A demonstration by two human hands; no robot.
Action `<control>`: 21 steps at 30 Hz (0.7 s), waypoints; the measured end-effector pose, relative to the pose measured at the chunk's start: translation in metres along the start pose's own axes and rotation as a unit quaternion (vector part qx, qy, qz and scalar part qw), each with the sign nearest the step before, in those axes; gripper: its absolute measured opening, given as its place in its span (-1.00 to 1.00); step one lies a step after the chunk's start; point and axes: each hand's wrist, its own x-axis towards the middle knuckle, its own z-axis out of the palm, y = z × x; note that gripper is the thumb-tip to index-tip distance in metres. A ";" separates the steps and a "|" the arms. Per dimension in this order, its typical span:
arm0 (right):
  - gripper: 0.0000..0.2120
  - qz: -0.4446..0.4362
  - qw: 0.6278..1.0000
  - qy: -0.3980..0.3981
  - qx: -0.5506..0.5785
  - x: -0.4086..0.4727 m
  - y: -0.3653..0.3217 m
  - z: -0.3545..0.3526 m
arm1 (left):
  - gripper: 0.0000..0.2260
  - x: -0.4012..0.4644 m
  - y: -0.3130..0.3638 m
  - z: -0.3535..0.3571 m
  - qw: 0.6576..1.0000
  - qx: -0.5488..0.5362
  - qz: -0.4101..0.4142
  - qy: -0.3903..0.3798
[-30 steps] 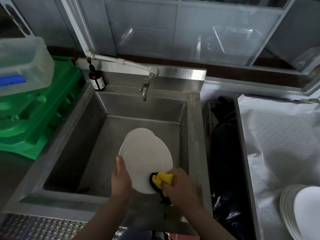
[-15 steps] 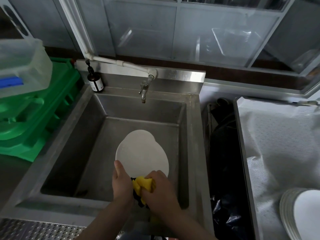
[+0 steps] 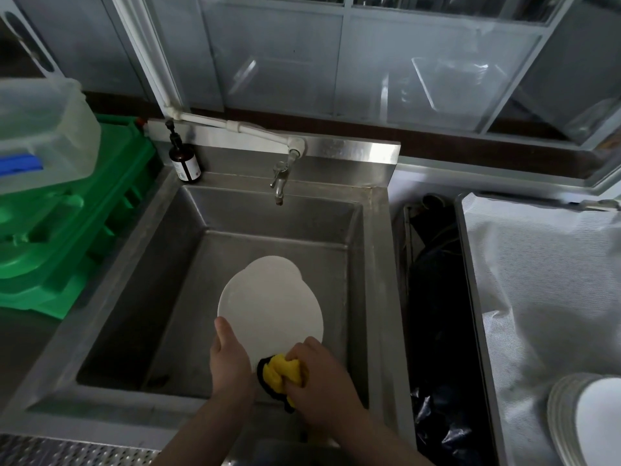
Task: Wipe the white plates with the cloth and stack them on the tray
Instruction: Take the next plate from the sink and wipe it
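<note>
Far left: clear plastic bin (image 3: 40, 129) sits on stacked green crates (image 3: 70, 237). Right of those, brown pump bottle (image 3: 184, 161) on the sink's back ledge, then the tap (image 3: 279, 183) over the steel sink (image 3: 141, 264).

In the basin: white plate (image 3: 272, 304), held tilted over the sink w/ its face toward the camera. A 2nd white plate (image 3: 270, 265) shows just behind it, edge peeking out at the far side; can't tell if the two touch.

Left hand (image 3: 230, 359) grips the front plate at its near-left rim, thumb laid on the face, other fingers hidden behind. Right hand (image 3: 319, 376) is clenched round the yellow cloth (image 3: 282, 373), which has a dark backing, pressed on the plate's near edge.

Key relation: the unwiped face lies up and away (far) from the cloth fingers, so the wipe prob. has to sweep far-ward across the plate. Right hand does the wiping, left only steadies.

Right of sink: a dark gap w/ black bag (image 3: 440, 331), then the tray (image 3: 470, 297) lined w/ white sheet, and a stack of plates (image 3: 571, 422) at its near-right corner. The finished plate has to go right, over the sink rim and the gap; right hand is nearer the tray. Wet plate could slip on the way.
</note>
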 end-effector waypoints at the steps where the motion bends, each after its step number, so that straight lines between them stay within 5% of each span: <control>1: -0.88 -0.004 1.000 0.000 -0.003 -0.001 0.003 -0.001 | -0.44 0.000 0.001 0.000 1.000 -0.003 -0.002 0.001; 10: -0.79 0.097 0.995 0.027 0.012 -0.010 0.034 -0.003 | -0.48 0.000 0.006 0.002 0.999 0.022 0.021 -0.029; 21: -0.73 0.181 0.956 0.209 0.096 -0.009 0.049 -0.051 | -0.44 0.013 0.011 0.003 0.999 -0.005 0.002 -0.037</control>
